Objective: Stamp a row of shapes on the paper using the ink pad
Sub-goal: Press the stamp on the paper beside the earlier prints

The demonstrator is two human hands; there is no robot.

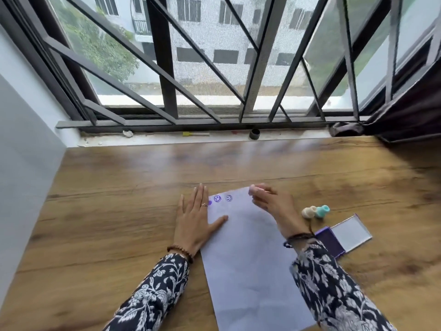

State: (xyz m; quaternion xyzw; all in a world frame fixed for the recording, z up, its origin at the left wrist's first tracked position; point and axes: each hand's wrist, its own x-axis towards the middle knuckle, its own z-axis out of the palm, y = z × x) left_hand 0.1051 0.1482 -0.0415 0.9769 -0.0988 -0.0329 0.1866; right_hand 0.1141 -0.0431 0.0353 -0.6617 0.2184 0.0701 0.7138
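Right hand [269, 201] pinching a pale pink stamp [253, 189], left hand [195, 220] flat (fingers spread) on smooth paper [250, 259]; wood-grain table [107, 211]

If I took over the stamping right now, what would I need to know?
Left hand: flat, open, pinning the pale sheet of paper to the wooden table.
Right hand: holding a small pink stamp over the paper's top right corner.
Cream stamp and teal stamp lie right of the paper; the open purple ink pad is nearer you.
Done: two purple smiley prints, plus a purple mark beside the left fingers.
Left: continue the row rightwards.
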